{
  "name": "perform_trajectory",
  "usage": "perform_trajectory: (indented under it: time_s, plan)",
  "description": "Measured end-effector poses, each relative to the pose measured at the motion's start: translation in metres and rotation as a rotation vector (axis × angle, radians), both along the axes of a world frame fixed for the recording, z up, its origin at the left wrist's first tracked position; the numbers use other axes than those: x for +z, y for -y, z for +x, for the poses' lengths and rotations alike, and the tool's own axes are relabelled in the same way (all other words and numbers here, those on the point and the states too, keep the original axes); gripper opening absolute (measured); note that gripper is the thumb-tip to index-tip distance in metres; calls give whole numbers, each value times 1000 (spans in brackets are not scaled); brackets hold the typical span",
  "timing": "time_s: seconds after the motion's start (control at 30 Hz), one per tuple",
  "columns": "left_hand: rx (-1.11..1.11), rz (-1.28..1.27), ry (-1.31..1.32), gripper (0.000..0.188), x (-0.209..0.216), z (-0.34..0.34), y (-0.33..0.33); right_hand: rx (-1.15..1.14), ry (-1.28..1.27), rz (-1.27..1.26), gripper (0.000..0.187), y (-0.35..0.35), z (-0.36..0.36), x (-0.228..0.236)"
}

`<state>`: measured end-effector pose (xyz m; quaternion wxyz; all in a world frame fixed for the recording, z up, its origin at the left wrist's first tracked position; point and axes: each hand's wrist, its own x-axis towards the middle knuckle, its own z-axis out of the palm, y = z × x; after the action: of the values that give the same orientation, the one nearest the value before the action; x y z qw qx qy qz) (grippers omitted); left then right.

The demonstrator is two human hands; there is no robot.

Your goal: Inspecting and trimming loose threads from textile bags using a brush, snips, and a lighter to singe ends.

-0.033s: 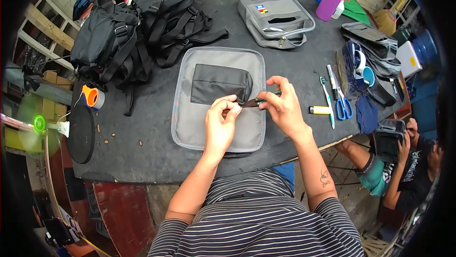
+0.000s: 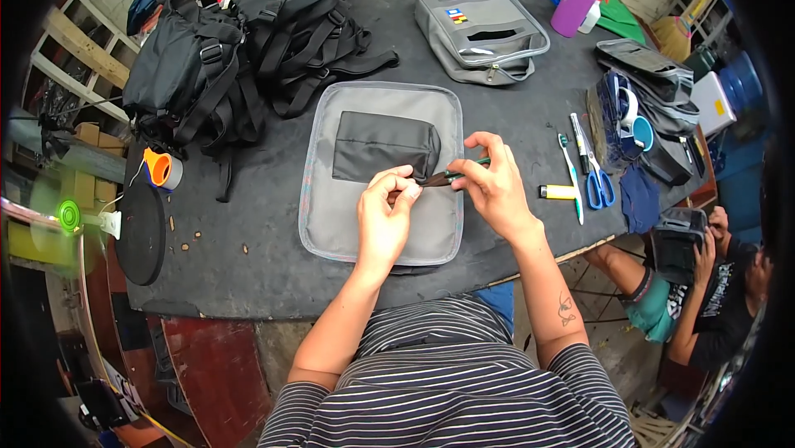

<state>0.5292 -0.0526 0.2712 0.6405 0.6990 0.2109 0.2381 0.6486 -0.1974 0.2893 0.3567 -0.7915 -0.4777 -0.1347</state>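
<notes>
A small black fabric pouch point(image 2: 381, 146) lies on a grey bag panel point(image 2: 331, 216) with a piped edge, on the black table in front of me. At the pouch's near right corner, my left hand point(image 2: 387, 208) pinches a narrow dark brown strip point(image 2: 432, 180) between thumb and fingers. My right hand point(image 2: 493, 187) is closed on a thin dark green tool point(image 2: 454, 174), whose tip reaches to the strip. The fingers hide most of that tool, so its exact kind cannot be told. Both hands are above the panel's right half.
Black strapped bags point(image 2: 290, 42) are heaped at the far left. A grey clear-topped case point(image 2: 480, 30) stands far right. To my right lie blue scissors point(image 2: 598, 187), a toothbrush point(image 2: 573, 183) and a yellow lighter-like cylinder point(image 2: 558, 192). Another person point(image 2: 704, 282) holds a dark case beyond the table edge.
</notes>
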Motion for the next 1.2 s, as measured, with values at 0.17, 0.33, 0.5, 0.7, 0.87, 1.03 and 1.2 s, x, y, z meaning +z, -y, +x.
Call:
perform_trajectory:
  time_s: [0.17, 0.33, 0.5, 0.7, 0.87, 1.03, 1.2]
  plan:
    - [-1, -20, 28, 5, -3, -1, -1, 21, 13, 4, 27, -2, 1, -2]
    - [54, -195, 223, 12, 3, -1, -9, -120, -238, 307, 26, 4, 2, -20]
    - [45, 260, 334, 8, 51, 23, -11, -99, -1232, 669, 64, 12, -8, -50]
    - [-56, 866, 143, 9, 40, 75, -13, 18, -1632, 865, 54, -7, -53, -70]
    - [-124, 700, -47, 2, 5, 74, -19, 11, -1673, 923, 50, -8, -66, -71]
    - [-108, 948, -42, 4, -5, 72, -3, 36, -1695, 868, 47, -3, -63, -75]
    - [-2, 982, -19, 1, -18, 74, -3, -158, -1217, 611, 44, 7, -34, -55]
